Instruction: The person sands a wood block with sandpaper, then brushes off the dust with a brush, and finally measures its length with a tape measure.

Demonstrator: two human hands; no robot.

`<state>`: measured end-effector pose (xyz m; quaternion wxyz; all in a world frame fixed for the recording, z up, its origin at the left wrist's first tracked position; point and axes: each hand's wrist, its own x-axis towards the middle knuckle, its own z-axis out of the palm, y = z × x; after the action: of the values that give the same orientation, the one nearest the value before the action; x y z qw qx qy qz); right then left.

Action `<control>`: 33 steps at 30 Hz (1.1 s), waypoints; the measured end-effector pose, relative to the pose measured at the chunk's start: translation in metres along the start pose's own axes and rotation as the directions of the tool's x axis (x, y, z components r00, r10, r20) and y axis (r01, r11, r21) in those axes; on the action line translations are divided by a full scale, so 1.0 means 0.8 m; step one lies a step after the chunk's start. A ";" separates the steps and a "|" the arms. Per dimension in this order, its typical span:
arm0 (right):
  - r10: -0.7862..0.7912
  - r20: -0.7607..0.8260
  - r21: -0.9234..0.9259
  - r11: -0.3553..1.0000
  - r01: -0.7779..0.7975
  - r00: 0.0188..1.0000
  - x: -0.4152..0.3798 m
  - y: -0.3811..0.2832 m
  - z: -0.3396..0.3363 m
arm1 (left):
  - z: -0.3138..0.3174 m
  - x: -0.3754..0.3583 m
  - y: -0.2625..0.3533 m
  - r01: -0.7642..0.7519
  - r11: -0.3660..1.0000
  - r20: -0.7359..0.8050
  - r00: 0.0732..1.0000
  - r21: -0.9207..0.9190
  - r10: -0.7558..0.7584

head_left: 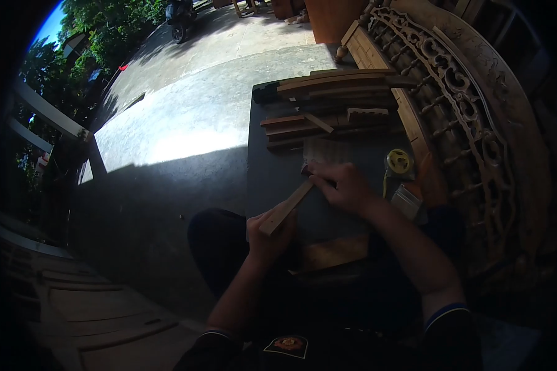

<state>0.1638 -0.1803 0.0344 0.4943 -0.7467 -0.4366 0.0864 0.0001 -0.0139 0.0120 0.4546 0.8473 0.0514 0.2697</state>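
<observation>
A short light wooden strip (286,209) slants up and to the right over the near part of a dark work table (261,173). My left hand (272,234) is wrapped round its lower end from below. At the strip's upper end my right hand (342,187) is closed, its fingers pinching a small dark reddish object (306,170) that is too small to name. Beyond my right hand lies a pale, thin sheet (325,149), flat on the table.
Wooden pieces (303,128) and longer curved strips (334,85) lie across the table's far part. On the right are a yellow tape measure (399,162), a small pale packet (406,201) and a carved wooden frame (455,93). A motorbike (179,21) stands far off.
</observation>
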 end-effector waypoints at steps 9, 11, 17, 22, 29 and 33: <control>-0.021 0.068 0.123 0.992 0.013 0.997 -0.009 -0.018 0.004 | 0.002 -0.004 -0.005 -0.032 0.999 -0.014 0.999 0.034 0.032; 0.069 0.019 -0.003 0.998 -0.069 0.997 0.001 0.006 -0.006 | 0.002 -0.007 -0.003 0.062 0.998 -0.035 0.997 -0.032 -0.063; -0.356 0.131 0.176 0.927 0.332 0.925 -0.043 -0.079 0.041 | -0.001 -0.023 -0.038 -0.079 0.994 -0.018 0.997 -0.073 0.078; -0.157 0.013 0.104 0.982 0.154 0.988 -0.016 -0.018 0.016 | 0.002 -0.006 -0.003 0.031 0.999 0.006 1.000 -0.037 -0.030; -0.316 0.046 0.161 0.939 0.305 0.948 -0.032 -0.064 0.038 | 0.002 -0.014 -0.026 -0.097 0.994 0.019 0.995 -0.051 0.098; -0.369 0.192 0.299 0.905 0.304 0.909 -0.040 -0.061 0.038 | 0.006 -0.019 -0.026 -0.102 0.988 0.043 0.993 -0.114 0.107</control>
<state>0.0998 -0.1777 0.0493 0.5386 -0.5711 -0.6017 0.1473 -0.0073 -0.0106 -0.0127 0.4876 0.8284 -0.0192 0.2749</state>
